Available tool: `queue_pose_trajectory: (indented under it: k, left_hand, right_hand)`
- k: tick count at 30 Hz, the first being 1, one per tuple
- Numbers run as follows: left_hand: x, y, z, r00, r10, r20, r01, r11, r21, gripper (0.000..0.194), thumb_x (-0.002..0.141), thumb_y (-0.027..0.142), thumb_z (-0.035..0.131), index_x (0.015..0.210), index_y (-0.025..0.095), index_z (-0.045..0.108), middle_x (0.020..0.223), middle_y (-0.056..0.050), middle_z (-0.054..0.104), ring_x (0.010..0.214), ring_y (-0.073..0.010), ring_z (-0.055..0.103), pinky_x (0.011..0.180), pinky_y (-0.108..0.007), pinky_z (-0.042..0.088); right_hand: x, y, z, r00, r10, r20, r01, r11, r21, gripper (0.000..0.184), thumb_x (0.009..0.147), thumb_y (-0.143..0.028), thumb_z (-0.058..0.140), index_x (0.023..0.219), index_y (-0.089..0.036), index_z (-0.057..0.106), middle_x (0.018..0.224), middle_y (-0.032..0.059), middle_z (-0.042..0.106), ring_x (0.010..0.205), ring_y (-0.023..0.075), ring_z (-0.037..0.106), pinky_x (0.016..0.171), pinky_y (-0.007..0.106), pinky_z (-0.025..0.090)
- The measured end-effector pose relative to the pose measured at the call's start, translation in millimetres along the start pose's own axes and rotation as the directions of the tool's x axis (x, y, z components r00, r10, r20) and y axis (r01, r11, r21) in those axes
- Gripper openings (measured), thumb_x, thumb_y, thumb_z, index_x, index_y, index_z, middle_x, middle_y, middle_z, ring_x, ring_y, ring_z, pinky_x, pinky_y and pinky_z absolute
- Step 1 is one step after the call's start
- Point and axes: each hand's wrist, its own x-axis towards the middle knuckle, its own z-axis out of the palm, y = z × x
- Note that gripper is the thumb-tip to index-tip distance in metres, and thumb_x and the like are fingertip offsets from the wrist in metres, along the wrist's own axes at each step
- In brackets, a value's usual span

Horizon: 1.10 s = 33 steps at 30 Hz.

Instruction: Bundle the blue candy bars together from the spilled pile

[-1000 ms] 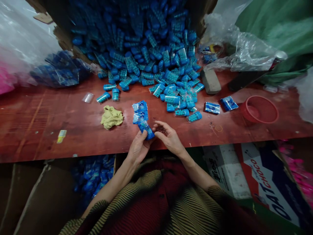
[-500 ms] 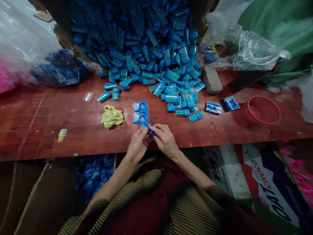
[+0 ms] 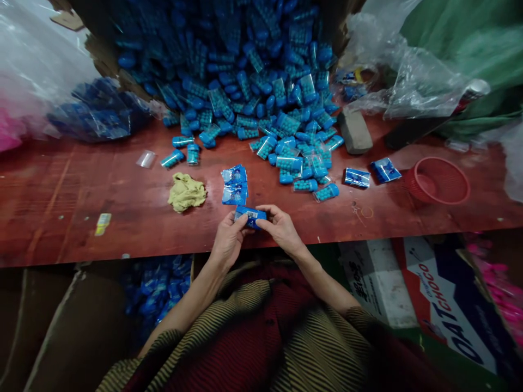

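Note:
Near the table's front edge, a blue printed packet [image 3: 250, 214] is held between my two hands. My left hand [image 3: 230, 235] pinches its left end with the thumb on top. On its right end, my right hand [image 3: 281, 228] grips with thumb and fingers. Just beyond the packet lie overlapping blue printed wrappers [image 3: 234, 185] on the red-brown table. Left of them sits a crumpled yellow-green lump [image 3: 187, 193]. A heap of small clear bottles with blue caps and blue beads [image 3: 286, 125] spreads from the back toward the middle.
To the right are two blue packets [image 3: 357, 178], a grey block [image 3: 354, 132] and a red plastic basket [image 3: 438, 181]. A bag of blue items [image 3: 102, 111] stands back left. Printed cartons [image 3: 441, 305] lie below the table's front edge.
The blue packet has turned from tilted and mostly covered to lying broad side up between my hands. My right hand has shifted slightly right. Both hands keep hold.

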Motion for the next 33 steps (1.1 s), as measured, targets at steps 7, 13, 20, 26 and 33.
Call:
queue_pose_trajectory:
  k: [7, 13, 20, 26, 33]
  left_hand:
    - [5, -4, -0.3, 1.000, -0.026, -0.014, 0.026, 1.000, -0.004, 0.038, 0.055, 0.036, 0.082, 0.073, 0.013, 0.059, 0.061, 0.001, 0.063, 0.050, -0.0089, 0.057, 0.048, -0.020, 0.047]
    - [0, 1, -1.7, 0.990, -0.020, 0.141, 0.024, 0.999, -0.024, 0.044, 0.056, 0.031, 0.083, 0.091, 0.015, 0.062, 0.076, -0.001, 0.068, 0.062, -0.0116, 0.062, 0.056, -0.023, 0.052]
    - [1, 3, -2.6, 0.994, 0.029, 0.108, -0.032, 0.999, 0.030, 0.033, 0.055, 0.029, 0.083, 0.075, 0.011, 0.064, 0.065, -0.001, 0.065, 0.053, -0.0088, 0.057, 0.053, -0.021, 0.048]
    - [3, 3, -7.2, 0.998, 0.012, 0.061, -0.015, 0.999, 0.050, 0.032, 0.054, 0.028, 0.083, 0.074, 0.012, 0.064, 0.063, 0.000, 0.065, 0.052, -0.0078, 0.055, 0.052, -0.019, 0.046]
    - [4, -2, -7.8, 0.999, 0.040, -0.009, -0.039, 0.994, 0.098, 0.036, 0.052, 0.033, 0.083, 0.070, 0.012, 0.062, 0.057, 0.001, 0.062, 0.047, -0.0090, 0.053, 0.047, -0.021, 0.043]
  right_hand:
    - [-2, -4, 6, 0.998, -0.018, -0.058, 0.014, 0.998, -0.066, 0.028, 0.078, -0.034, 0.059, 0.102, -0.019, 0.057, 0.089, 0.0017, 0.063, 0.075, 0.0125, 0.058, 0.065, 0.025, 0.049]
    - [-2, -5, 6, 0.998, -0.010, -0.059, 0.009, 1.000, -0.018, 0.027, 0.079, -0.036, 0.058, 0.100, -0.019, 0.056, 0.086, 0.0017, 0.064, 0.074, 0.0125, 0.059, 0.065, 0.024, 0.049]
    - [-8, -5, 0, 0.994, -0.059, 0.091, 0.063, 0.997, -0.047, 0.035, 0.083, -0.036, 0.057, 0.116, -0.022, 0.054, 0.108, 0.0033, 0.061, 0.083, 0.0128, 0.060, 0.073, 0.025, 0.051]
    - [-11, -3, 1, 0.991, -0.025, 0.132, 0.026, 1.000, -0.010, 0.050, 0.074, -0.030, 0.066, 0.121, -0.024, 0.051, 0.104, 0.0021, 0.062, 0.085, 0.0145, 0.061, 0.079, 0.029, 0.051]
    - [-9, -7, 9, 0.996, 0.073, 0.054, -0.078, 0.992, 0.101, 0.032, 0.075, -0.035, 0.065, 0.102, -0.019, 0.058, 0.079, -0.0012, 0.062, 0.062, 0.0099, 0.059, 0.062, 0.026, 0.052]
